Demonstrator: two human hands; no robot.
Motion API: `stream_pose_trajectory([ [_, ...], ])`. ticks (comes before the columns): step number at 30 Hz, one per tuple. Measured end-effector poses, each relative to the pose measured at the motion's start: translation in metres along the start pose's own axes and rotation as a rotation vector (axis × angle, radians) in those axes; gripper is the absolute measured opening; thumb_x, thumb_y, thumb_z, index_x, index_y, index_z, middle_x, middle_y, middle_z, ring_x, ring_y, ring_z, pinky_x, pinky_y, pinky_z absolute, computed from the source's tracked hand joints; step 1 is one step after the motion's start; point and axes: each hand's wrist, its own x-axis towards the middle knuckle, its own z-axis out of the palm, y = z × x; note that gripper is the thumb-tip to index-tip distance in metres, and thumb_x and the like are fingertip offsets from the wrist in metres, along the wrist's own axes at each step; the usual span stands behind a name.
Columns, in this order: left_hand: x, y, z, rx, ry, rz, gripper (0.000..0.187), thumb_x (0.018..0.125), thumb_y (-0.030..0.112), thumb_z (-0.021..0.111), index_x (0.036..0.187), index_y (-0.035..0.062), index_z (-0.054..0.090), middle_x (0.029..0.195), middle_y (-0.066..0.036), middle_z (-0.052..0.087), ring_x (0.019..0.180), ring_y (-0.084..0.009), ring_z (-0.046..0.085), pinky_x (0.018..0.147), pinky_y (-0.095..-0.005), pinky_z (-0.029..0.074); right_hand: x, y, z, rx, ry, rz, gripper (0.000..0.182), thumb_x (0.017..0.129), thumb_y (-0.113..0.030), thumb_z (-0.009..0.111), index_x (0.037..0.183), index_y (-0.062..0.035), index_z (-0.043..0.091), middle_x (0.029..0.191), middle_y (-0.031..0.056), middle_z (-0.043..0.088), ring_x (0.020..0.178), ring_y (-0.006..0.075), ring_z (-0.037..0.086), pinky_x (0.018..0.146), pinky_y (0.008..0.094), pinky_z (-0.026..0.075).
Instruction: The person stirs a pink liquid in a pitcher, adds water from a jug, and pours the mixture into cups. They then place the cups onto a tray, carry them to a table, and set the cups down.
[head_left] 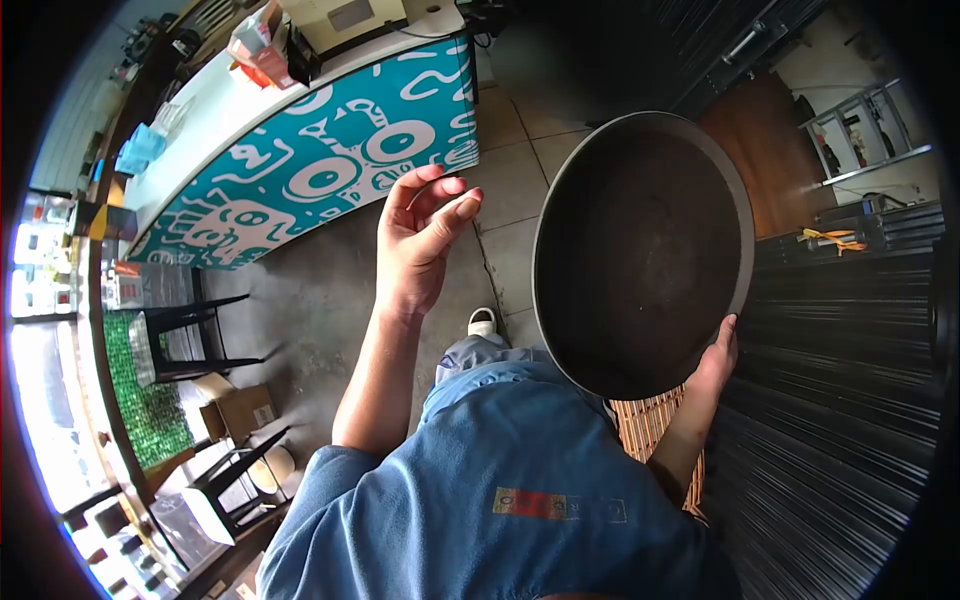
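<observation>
A large round dark tray (645, 250) with a raised grey-brown rim stands tilted up on the right, its inner face toward me. My right hand (715, 360) grips its lower right rim; the thumb shows at the edge and the other fingers are hidden behind it. My left hand (428, 240) is raised in front of me, level with the tray and apart from it. Its fingers are loosely curved and spread, with nothing between them.
A white-topped counter (215, 110) with a teal patterned front (330, 165) curves across the upper left. Black stool legs (200, 335) and a cardboard box (240, 412) stand at left. Slatted woven wood (650, 425) shows below the tray; dark ridged panels (840, 400) line the right.
</observation>
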Motion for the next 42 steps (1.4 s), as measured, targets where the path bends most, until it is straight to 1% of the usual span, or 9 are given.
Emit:
stream_pose_trajectory([
  [7,0.086,0.002,0.007,0.004,-0.071,-0.031,0.044,0.079,-0.001,0.072,0.116,0.0061,0.05,0.114,-0.009,0.06,0.106,-0.0194,0.06,0.098,-0.0318,0.046,0.012,-0.033,0.067,-0.021,0.05,0.041,0.063,0.097,-0.045,0.047,0.131,0.0071,0.046,0.129,0.0166,0.054,0.114,0.0249,0.054,0.097,0.033,0.043],
  [9,0.109,-0.004,0.016,-0.033,-0.032,-0.033,0.041,0.08,-0.006,0.069,0.114,0.0044,0.049,0.116,-0.012,0.058,0.108,-0.0233,0.061,0.095,-0.0329,0.048,0.035,-0.029,0.076,-0.039,0.042,0.016,0.063,0.097,-0.046,0.046,0.131,0.0071,0.046,0.129,0.0166,0.054,0.115,0.025,0.054,0.097,0.0328,0.043],
  [23,0.27,-0.051,0.112,0.013,0.063,0.058,0.042,0.081,-0.003,0.07,0.116,0.0045,0.048,0.114,-0.011,0.059,0.107,-0.0223,0.061,0.095,-0.0321,0.048,0.233,-0.075,0.177,-0.03,-0.027,0.044,0.062,0.097,-0.044,0.049,0.133,0.0064,0.045,0.137,0.0155,0.048,0.125,0.0235,0.045,0.105,0.0334,0.035],
  [26,0.294,-0.055,0.125,0.006,0.113,0.047,0.041,0.081,-0.002,0.07,0.116,0.0044,0.048,0.112,-0.01,0.06,0.105,-0.0205,0.062,0.094,-0.0309,0.049,0.262,-0.088,0.195,-0.096,-0.106,0.054,0.063,0.096,-0.045,0.05,0.133,0.0058,0.045,0.136,0.0151,0.049,0.124,0.0232,0.047,0.105,0.033,0.034],
  [28,0.31,-0.058,0.133,0.019,0.143,0.064,0.04,0.081,-0.002,0.07,0.115,0.0043,0.049,0.109,-0.009,0.061,0.103,-0.0188,0.062,0.092,-0.03,0.05,0.273,-0.103,0.213,-0.07,-0.165,0.042,0.059,0.098,-0.044,0.047,0.13,0.0049,0.048,0.127,0.0141,0.055,0.114,0.0219,0.053,0.098,0.0326,0.041],
  [32,0.346,-0.066,0.135,0.055,0.177,0.094,0.037,0.083,-0.003,0.067,0.115,0.0046,0.05,0.106,-0.009,0.063,0.102,-0.0178,0.063,0.092,-0.029,0.05,0.306,-0.104,0.245,-0.092,-0.137,0.08,0.056,0.098,-0.043,0.047,0.126,0.0045,0.051,0.122,0.0124,0.058,0.109,0.0206,0.055,0.095,0.033,0.043],
  [35,0.378,-0.067,0.131,0.035,0.152,0.132,0.035,0.084,-0.002,0.065,0.115,0.0046,0.05,0.106,-0.009,0.064,0.103,-0.0178,0.062,0.094,-0.0301,0.049,0.334,-0.097,0.27,-0.092,-0.228,-0.011,0.053,0.098,-0.042,0.047,0.123,0.0041,0.054,0.119,0.0118,0.059,0.108,0.0202,0.056,0.094,0.0336,0.043],
  [39,0.429,-0.063,0.121,0.007,0.237,0.172,0.031,0.089,0.003,0.06,0.118,0.0037,0.048,0.114,-0.013,0.062,0.111,-0.0222,0.059,0.1,-0.0345,0.045,0.356,-0.12,0.319,-0.022,-0.244,0.053,0.05,0.098,-0.04,0.048,0.121,0.0034,0.055,0.116,0.0105,0.061,0.103,0.0191,0.057,0.09,0.0317,0.045],
  [42,0.472,-0.06,0.109,-0.14,0.152,0.218,0.028,0.089,-0.004,0.058,0.113,0.0052,0.049,0.115,-0.012,0.061,0.111,-0.0251,0.059,0.098,-0.0374,0.048,0.382,-0.132,0.356,-0.019,-0.292,0.026,0.048,0.098,-0.039,0.048,0.121,0.0031,0.056,0.114,0.0096,0.062,0.101,0.0183,0.058,0.088,0.0302,0.046],
])
